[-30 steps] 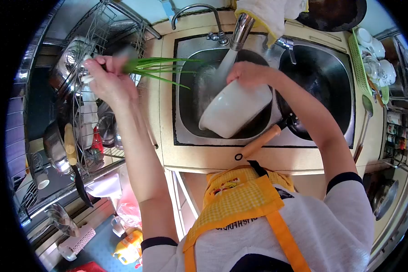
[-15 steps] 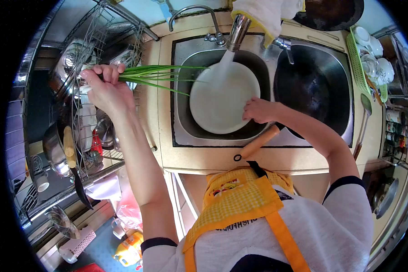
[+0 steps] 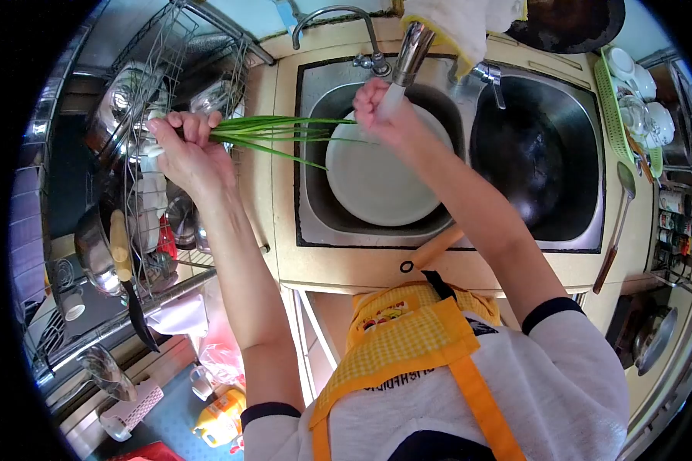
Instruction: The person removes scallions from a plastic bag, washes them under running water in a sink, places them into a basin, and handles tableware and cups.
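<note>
At the left, my left hand (image 3: 196,150) is closed around the base end of a bunch of green scallions (image 3: 265,129). Their long leaves stretch right, over the sink's edge and the large white basin (image 3: 384,180). My right hand (image 3: 380,111), fingers curled, is at the running water just below the tap spout (image 3: 414,52), close to the leaf tips. What its fingers hold, if anything, is hidden. The basin sits in the left sink bowl (image 3: 312,203), with water in it. Beneath my right forearm a wooden handle (image 3: 437,247) lies across the sink's front edge.
A dark wok (image 3: 519,154) fills the right sink bowl. A green rack (image 3: 609,107) with white cups stands at the right, beside a long spoon (image 3: 619,223). Wire shelving (image 3: 142,192) with pots and a knife (image 3: 134,311) borders the left side.
My right hand has moved from the basin's right rim up and left to the water stream under the spout. My left hand keeps its hold on the scallions, nearly still.
</note>
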A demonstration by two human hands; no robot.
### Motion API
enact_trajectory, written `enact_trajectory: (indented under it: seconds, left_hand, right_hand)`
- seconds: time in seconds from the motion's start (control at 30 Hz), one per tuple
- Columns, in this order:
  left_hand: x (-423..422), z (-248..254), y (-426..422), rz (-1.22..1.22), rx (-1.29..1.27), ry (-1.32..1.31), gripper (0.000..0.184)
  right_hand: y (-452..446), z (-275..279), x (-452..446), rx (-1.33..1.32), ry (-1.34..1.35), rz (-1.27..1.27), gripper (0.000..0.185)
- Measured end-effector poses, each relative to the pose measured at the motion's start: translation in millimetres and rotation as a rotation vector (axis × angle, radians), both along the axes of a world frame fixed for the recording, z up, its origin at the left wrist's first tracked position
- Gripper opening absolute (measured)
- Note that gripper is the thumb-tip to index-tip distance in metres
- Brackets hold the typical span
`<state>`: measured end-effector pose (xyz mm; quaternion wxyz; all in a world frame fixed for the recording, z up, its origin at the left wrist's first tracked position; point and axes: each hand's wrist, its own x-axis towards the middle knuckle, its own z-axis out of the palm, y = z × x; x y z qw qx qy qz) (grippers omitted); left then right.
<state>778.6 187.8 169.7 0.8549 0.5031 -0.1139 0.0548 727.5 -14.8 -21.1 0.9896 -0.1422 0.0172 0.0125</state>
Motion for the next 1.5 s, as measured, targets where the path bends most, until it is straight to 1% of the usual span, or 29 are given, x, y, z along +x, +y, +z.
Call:
enact_trajectory:
  seconds: [0.07, 0.1, 0.17, 0.2, 0.23, 0.3, 0.4, 0.5, 0.6, 0.7, 0.8, 0.83, 0.93, 0.97, 1.03, 1.13, 1.2, 1.27, 1.37, 1.47, 1.5]
  left_hand:
    - [1, 0, 1, -0.001, -0.006, 0.006, 0.033]
    - [2, -1, 1, 0.000, -0.012, 0.010, 0.033]
    - [5, -3, -1, -0.002, -0.026, 0.018, 0.033]
    - [5, -5, 0, -0.001, -0.031, 0.024, 0.033]
    - [6, -5, 1, 0.001, -0.034, 0.028, 0.033]
    - [6, -2, 3, 0.040, -0.015, 0.038, 0.033]
    - [5, -1, 6, 0.044, -0.011, 0.036, 0.033]
    - [5, -2, 11, 0.050, 0.007, 0.020, 0.032]
    - [3, -5, 12, 0.062, -0.002, 0.028, 0.032]
    - [0, -7, 9, 0.051, -0.009, 0.037, 0.032]
    - [-2, -6, 10, 0.053, 0.013, 0.037, 0.032]
    - [-4, -5, 10, 0.065, 0.029, 0.037, 0.032]
    - [-5, -2, 19, 0.094, 0.038, 0.054, 0.032]
    - [-3, -1, 22, 0.100, 0.026, 0.060, 0.033]
    - [-3, 0, 28, 0.092, 0.007, 0.051, 0.033]
    - [-5, 4, 27, 0.127, -0.011, 0.045, 0.033]
    - [-8, 9, 24, 0.142, -0.015, 0.034, 0.033]
    - [-6, 14, 24, 0.120, -0.047, 0.017, 0.033]
    - [-6, 26, 24, 0.103, -0.061, -0.002, 0.033]
    - [-6, 33, 23, 0.105, -0.038, -0.038, 0.034]
    - [-5, 34, 22, 0.110, -0.033, -0.043, 0.034]
  right_hand:
    - [1, 2, -1, -0.005, 0.033, -0.081, 0.007]
    - [6, -6, -4, -0.406, 0.092, 0.048, 0.007]
    - [26, -54, -18, -1.203, 0.211, 0.309, 0.016]
    - [43, -98, -30, -1.389, 0.030, 0.244, 0.027]
    - [61, -129, -43, -1.565, -0.159, 0.173, 0.041]
    - [115, -126, -65, -2.077, 0.410, 0.304, 0.058]
    - [116, -96, -78, -2.031, 0.090, 0.827, 0.063]
    - [109, -90, -80, -2.078, -0.213, 0.759, 0.057]
    - [93, -94, -85, -2.221, -0.073, 0.784, 0.047]
    - [104, -99, -87, -2.235, -0.070, 0.570, 0.039]
    - [128, -86, -86, -2.214, 0.022, 0.624, 0.032]
    - [134, -93, -84, -2.210, 0.086, 0.662, 0.027]
    - [134, -97, -93, -2.380, -0.016, 0.664, 0.036]
    - [127, -97, -98, -2.355, -0.079, 0.623, 0.034]
    - [104, -63, -114, -2.303, -0.197, 0.548, 0.031]
    - [52, 0, -137, -2.411, -0.275, 0.175, 0.019]
    - [16, 20, -140, -2.351, -0.215, -0.110, 0.017]
    - [-17, 12, -138, -2.148, -0.271, -0.546, 0.021]
    - [-44, 62, -136, -1.512, 0.167, -0.069, 0.029]
    - [-65, 61, -129, -1.218, 0.137, -0.030, 0.032]
    - [-63, 63, -126, -1.259, 0.154, -0.076, 0.029]
